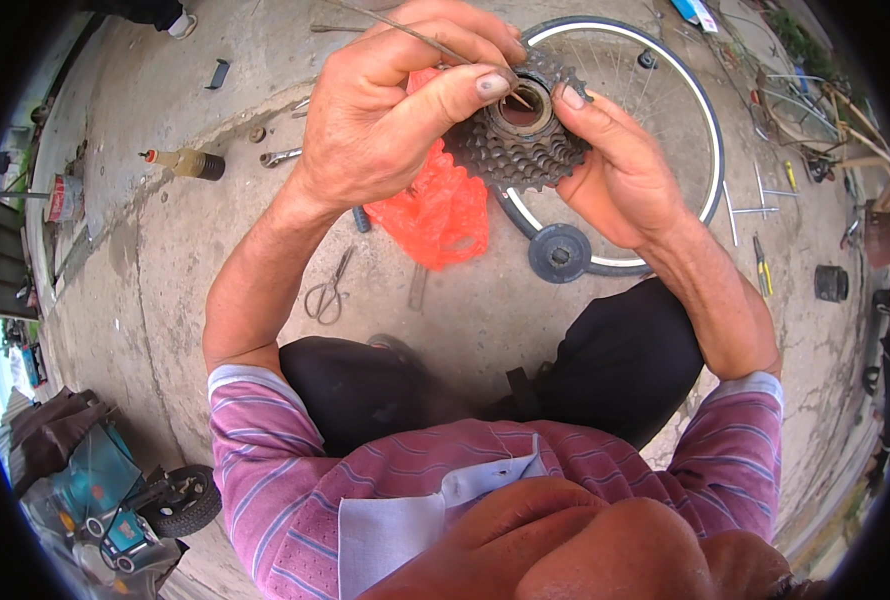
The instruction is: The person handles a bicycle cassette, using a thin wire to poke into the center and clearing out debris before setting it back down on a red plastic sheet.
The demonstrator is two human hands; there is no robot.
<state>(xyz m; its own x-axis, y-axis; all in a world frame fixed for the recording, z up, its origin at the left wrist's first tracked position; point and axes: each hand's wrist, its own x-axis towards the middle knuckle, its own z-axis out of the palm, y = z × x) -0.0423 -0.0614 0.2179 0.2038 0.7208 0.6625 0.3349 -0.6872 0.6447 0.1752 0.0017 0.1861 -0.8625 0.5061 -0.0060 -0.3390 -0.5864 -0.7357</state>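
Observation:
In my right hand (pixel 620 175) is a dark, greasy bicycle freewheel (pixel 525 155) with several stacked sprockets. The thumb lies by its upper rim and the fingers support it from the right and below. My left hand (pixel 385 125) is closed in a pinch on a thin brown stick (pixel 405 30), which runs back above the knuckles. The stick's tip reaches the freewheel's central opening; whether it touches the inner wall I cannot tell. Below the freewheel, a crumpled red plastic bag (pixel 435 215) lies on the ground.
A bicycle wheel (pixel 715 130) lies beyond my right hand, a black disc (pixel 559 253) at its near edge. Scissors (pixel 327 297), a wrench (pixel 281 157) and an oil bottle (pixel 187 163) lie left. Yellow-handled pliers (pixel 763 268) and a black cylinder (pixel 831 283) lie right. A teal vehicle (pixel 110 470) stands lower left.

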